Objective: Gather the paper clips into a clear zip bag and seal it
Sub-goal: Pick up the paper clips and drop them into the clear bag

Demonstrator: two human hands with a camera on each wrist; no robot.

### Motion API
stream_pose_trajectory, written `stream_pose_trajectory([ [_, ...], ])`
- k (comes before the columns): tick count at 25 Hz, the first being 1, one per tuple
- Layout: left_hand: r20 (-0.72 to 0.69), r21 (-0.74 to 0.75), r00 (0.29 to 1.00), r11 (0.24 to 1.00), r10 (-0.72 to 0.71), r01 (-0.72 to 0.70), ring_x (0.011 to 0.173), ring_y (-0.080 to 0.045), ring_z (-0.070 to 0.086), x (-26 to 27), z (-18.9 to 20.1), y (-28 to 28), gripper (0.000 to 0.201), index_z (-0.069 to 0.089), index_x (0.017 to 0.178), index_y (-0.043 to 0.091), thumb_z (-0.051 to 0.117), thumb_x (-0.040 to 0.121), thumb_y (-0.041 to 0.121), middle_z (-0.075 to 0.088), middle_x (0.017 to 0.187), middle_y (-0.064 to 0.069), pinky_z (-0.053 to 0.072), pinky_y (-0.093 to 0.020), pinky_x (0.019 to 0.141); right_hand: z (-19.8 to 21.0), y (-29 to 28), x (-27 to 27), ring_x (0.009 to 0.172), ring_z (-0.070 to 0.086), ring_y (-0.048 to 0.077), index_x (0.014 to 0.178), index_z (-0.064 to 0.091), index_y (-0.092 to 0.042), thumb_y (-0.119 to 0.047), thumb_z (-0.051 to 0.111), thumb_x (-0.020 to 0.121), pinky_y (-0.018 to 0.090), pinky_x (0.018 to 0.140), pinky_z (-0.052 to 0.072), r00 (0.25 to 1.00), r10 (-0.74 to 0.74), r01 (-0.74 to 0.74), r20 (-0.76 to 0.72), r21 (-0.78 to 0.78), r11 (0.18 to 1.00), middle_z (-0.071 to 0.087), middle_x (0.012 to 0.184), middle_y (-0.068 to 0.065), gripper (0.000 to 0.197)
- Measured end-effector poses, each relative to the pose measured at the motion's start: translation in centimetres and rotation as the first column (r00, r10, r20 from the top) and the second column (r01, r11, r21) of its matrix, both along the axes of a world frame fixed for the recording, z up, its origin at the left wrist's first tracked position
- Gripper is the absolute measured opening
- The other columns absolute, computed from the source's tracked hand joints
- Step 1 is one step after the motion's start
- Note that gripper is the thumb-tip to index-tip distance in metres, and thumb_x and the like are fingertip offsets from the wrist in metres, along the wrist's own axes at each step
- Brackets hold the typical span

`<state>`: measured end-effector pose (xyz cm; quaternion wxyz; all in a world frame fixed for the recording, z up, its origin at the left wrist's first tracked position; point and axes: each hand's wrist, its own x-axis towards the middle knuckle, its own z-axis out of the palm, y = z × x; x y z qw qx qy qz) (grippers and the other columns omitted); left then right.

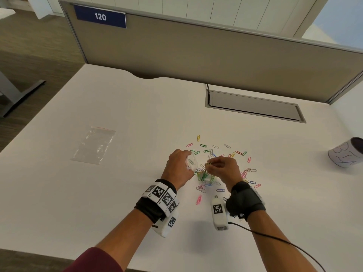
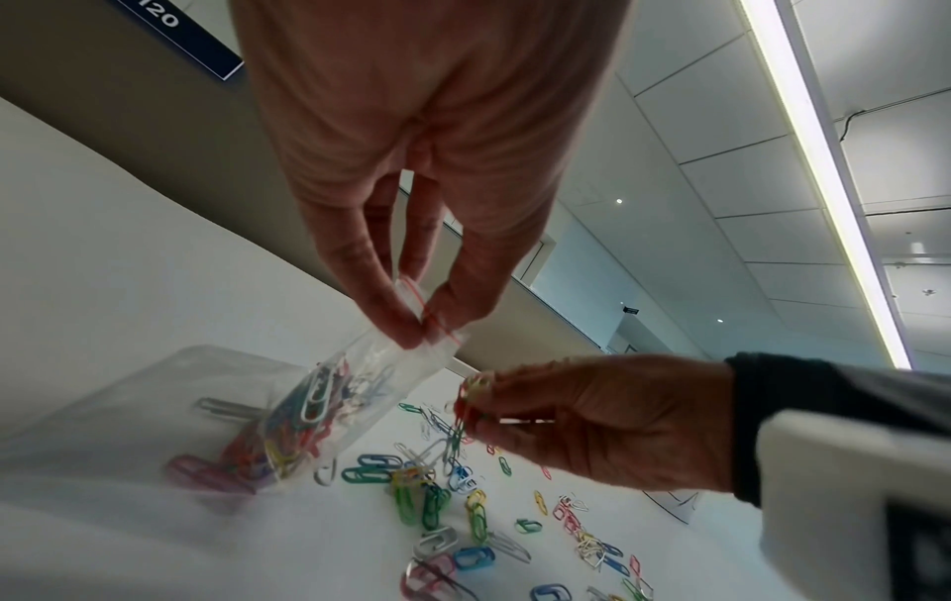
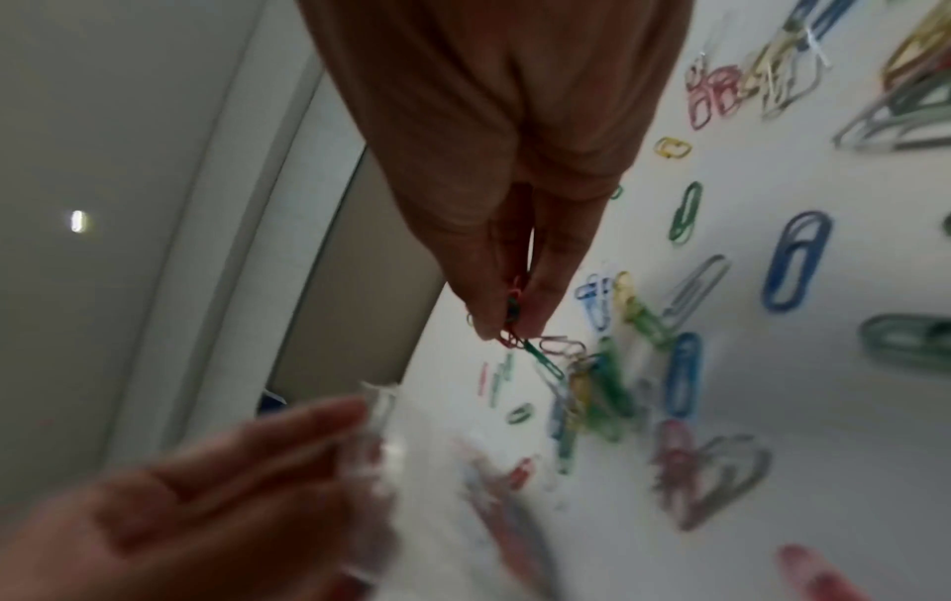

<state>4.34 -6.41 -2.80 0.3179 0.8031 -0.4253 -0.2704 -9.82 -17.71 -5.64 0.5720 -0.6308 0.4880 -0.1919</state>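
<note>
Coloured paper clips (image 1: 222, 169) lie scattered on the white desk (image 1: 117, 107), mostly under and to the right of my hands. My left hand (image 1: 179, 169) pinches the red-lined rim of a small clear zip bag (image 2: 329, 410) that holds several clips and hangs down to the desk. My right hand (image 1: 222, 167) pinches a tangled bunch of clips (image 2: 471, 402) just right of the bag's mouth, with a chain of them dangling to the pile (image 3: 555, 358). A second clear zip bag (image 1: 94, 145) lies flat and empty at the left.
A white cup with dark scribbles (image 1: 346, 153) stands at the desk's right edge. A grey cable hatch (image 1: 253, 107) sits in the desktop behind the clips. A beige partition (image 1: 196, 52) with a "120" label closes the far side. A cable trails from my right wrist (image 1: 275, 238).
</note>
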Motion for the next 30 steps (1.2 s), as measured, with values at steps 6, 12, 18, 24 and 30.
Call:
stream_pose_trajectory([
  [6,-0.020,-0.006,1.000,1.000,0.002,-0.002,0.109,-0.026,0.057,-0.5,-0.2,-0.2,0.065,0.051,0.131,0.010,0.076,0.071,0.005,0.054,0.122,-0.010,0.053,-0.038,0.093,4.4,1.0,0.8,0.081,0.072,0.027,0.099,0.066,0.008,0.003,0.072,0.077,0.028,0.075,0.060,0.957,0.040,-0.097,0.287,0.189,0.977,0.072,0.090,0.021,0.023],
  [12,-0.039,-0.049,0.999,0.999,-0.018,0.016,0.100,-0.022,0.061,-0.9,0.0,-0.2,0.064,0.053,0.129,0.013,0.076,0.070,0.002,0.055,0.120,-0.008,0.054,-0.031,0.088,4.3,2.0,3.4,0.085,0.070,0.024,0.101,0.069,-0.002,-0.003,0.073,0.078,0.028,0.079,0.058,0.944,0.249,-0.284,-0.215,-0.150,0.947,0.072,0.093,0.013,0.023],
  [18,-0.046,-0.035,0.999,0.999,0.025,-0.027,0.107,-0.023,0.060,-0.2,0.0,0.2,0.065,0.051,0.130,0.012,0.077,0.071,0.004,0.055,0.122,-0.008,0.054,-0.033,0.090,4.8,2.2,3.6,0.091,0.071,0.023,0.099,0.067,-0.003,0.009,0.052,0.086,0.031,0.076,0.060,0.952,0.273,-0.295,-0.141,-0.180,0.938,0.072,0.101,0.011,0.024],
  [24,-0.025,-0.029,1.000,1.000,0.010,-0.011,0.106,-0.024,0.058,-0.2,0.0,0.4,0.066,0.051,0.131,0.010,0.078,0.071,0.007,0.054,0.119,-0.010,0.054,-0.031,0.088,1.9,-0.7,0.3,0.108,0.059,0.027,0.116,0.058,-0.010,-0.014,0.080,0.072,0.034,0.089,0.050,0.875,0.164,-0.289,-0.455,-0.219,0.932,0.063,0.116,0.010,0.049],
  [30,-0.007,-0.031,1.000,0.999,-0.015,0.015,0.107,-0.024,0.058,-0.3,0.1,0.2,0.065,0.050,0.131,0.009,0.077,0.072,0.009,0.054,0.120,-0.010,0.053,-0.031,0.090,-1.4,-0.5,-0.8,0.124,0.040,0.033,0.132,0.043,-0.015,-0.027,0.086,0.063,0.042,0.101,0.042,0.696,0.282,-0.474,-0.660,-0.128,0.871,0.039,0.132,0.014,0.083],
])
